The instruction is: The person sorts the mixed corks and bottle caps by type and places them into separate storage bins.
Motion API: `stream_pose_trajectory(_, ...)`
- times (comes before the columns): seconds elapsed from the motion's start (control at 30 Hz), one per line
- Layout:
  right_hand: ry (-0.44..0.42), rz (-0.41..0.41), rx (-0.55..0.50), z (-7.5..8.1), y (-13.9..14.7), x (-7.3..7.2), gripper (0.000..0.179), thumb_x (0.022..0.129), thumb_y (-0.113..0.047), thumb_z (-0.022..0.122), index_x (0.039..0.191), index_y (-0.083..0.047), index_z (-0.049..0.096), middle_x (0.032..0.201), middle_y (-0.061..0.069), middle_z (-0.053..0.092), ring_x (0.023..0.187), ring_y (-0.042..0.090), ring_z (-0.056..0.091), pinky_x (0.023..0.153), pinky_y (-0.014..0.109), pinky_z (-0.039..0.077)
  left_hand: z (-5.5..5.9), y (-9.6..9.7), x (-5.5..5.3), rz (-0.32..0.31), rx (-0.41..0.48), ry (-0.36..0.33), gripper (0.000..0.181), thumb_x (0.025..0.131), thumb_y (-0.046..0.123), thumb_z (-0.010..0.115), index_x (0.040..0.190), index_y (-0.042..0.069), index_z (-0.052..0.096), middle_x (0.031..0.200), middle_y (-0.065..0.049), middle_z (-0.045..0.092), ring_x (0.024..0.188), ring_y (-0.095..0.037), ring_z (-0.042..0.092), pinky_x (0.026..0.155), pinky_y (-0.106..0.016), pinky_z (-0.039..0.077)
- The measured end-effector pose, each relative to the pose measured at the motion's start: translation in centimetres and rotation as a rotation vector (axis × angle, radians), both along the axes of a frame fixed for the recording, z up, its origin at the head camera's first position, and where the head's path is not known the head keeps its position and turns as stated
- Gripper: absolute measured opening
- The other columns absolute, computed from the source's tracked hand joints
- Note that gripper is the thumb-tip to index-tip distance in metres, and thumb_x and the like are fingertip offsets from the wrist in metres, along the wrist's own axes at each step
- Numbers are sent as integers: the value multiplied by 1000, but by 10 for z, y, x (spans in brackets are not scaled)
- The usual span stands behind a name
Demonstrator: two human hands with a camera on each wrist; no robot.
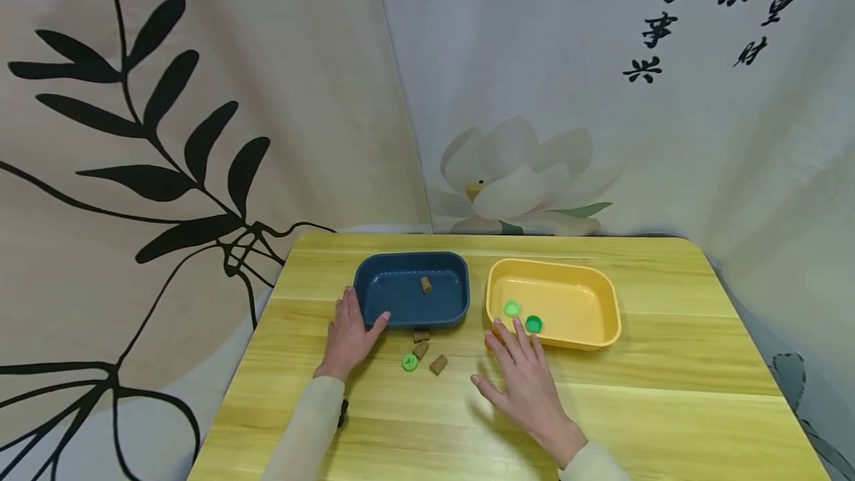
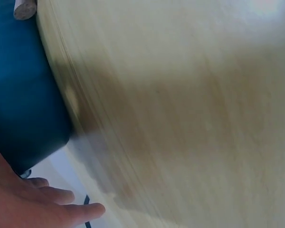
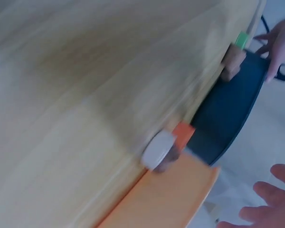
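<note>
one spread left hand beside blue tray; spread right hand near yellow tray

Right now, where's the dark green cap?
In the head view, the dark green cap sits in the left half of the yellow tray, right of the light green cap, near the right hand.

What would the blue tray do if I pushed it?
The blue tray would probably slide rather than tip, since it's low and wide. It seems stiff, holding its neat shape. The brown piece inside might shift, as nothing hems it in.
</note>
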State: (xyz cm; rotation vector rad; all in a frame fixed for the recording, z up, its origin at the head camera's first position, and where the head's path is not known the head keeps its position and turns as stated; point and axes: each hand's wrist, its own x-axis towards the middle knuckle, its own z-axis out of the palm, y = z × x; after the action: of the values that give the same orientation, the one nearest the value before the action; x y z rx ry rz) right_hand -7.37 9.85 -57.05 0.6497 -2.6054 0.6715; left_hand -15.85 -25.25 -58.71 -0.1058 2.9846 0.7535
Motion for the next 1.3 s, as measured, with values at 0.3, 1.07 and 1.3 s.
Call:
stream_pose_trajectory(0.3, -75, 89, 99, -2, -38, 3, 82, 95, -64, 62, 151, -5, 51, 160, 15, 44, 150, 43, 33, 113, 67, 33, 1, 4, 4, -5, -31, 8, 109, 100, 71, 46, 163, -5, 0, 171, -26, 5, 155, -48, 12, 115, -73, 23)
stream_pose_trajectory(1.07, -94, -42, 349, -23, -93, -17, 57, 91, -61, 71, 104, -6, 71, 107, 13, 68, 115, 36, 59, 97, 60, 46, -4, 12, 3, -9, -33, 24, 109, 99, 73, 46, 164, -2, 0, 172, -22, 5, 156, -45, 13, 116, -71, 25)
stream_pose_trajectory(1.3, 84, -55, 345, -29, -96, -21, 33, 87, -38, 79, 79, -11, 63, 83, 7, 63, 93, 31, 63, 87, 55, 51, -3, 13, 4, -11, -26, 50, 109, 99, 71, 48, 164, -4, 3, 171, -23, 7, 155, -47, 15, 114, -72, 26)
